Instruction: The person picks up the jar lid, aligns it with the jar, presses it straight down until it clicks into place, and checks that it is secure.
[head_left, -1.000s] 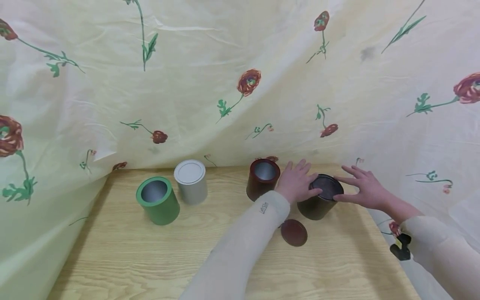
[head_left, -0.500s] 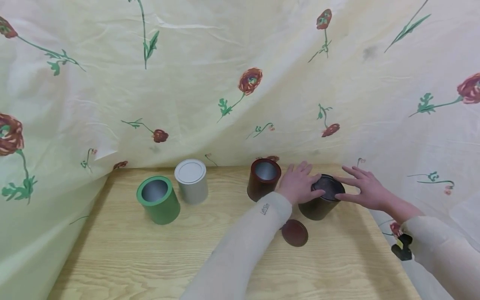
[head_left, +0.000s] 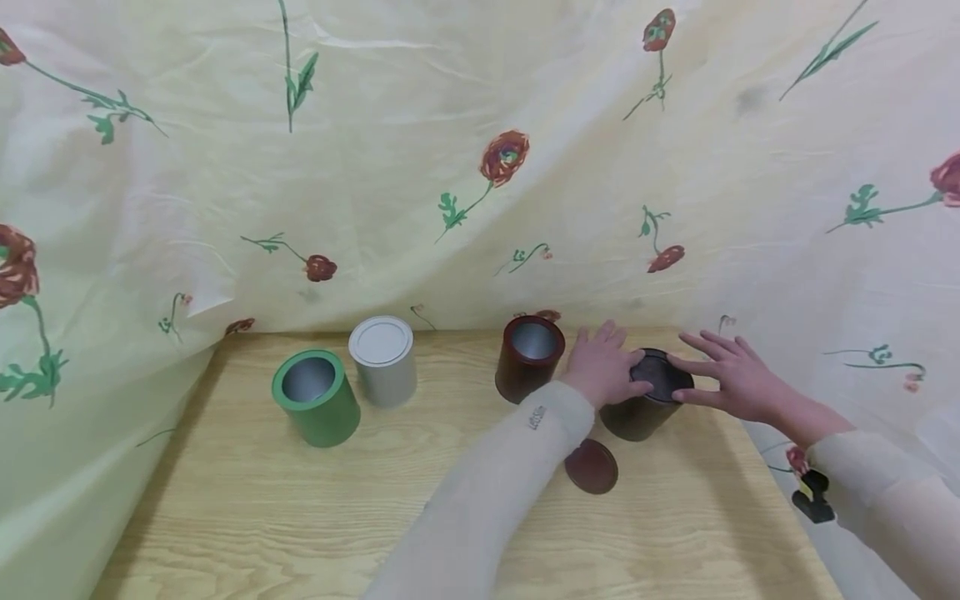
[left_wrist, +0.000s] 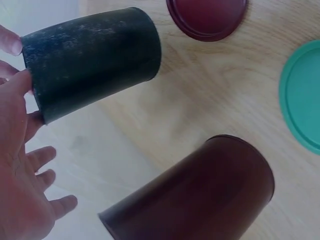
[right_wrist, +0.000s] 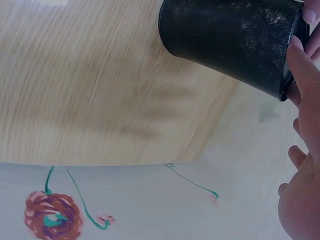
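Note:
A black can (head_left: 637,414) stands at the right of the table, its dark round top (head_left: 660,375) level with its rim. My left hand (head_left: 600,367) spreads its fingers at the rim's left side, and the thumb touches the top's edge. From the right, my right hand (head_left: 735,379) reaches to the opposite edge with thumb and index fingertips on it. The right wrist view shows that thumb resting at the can's rim. Left of my left hand is a dark red can (head_left: 517,375), uncovered at the top. Its matching red lid (head_left: 592,467) lies flat in front of the black can.
A green can (head_left: 322,412), uncovered, and a grey can (head_left: 386,379) with a pale lid stand at the back left of the wooden table (head_left: 300,517). A green lid (left_wrist: 302,97) lies on the table in the left wrist view. Flowered cloth (head_left: 375,183) hangs behind.
Both hands stay at the black can's rim with hardly any motion between them. The head view has shifted slightly. No can or lid has visibly changed place on the table.

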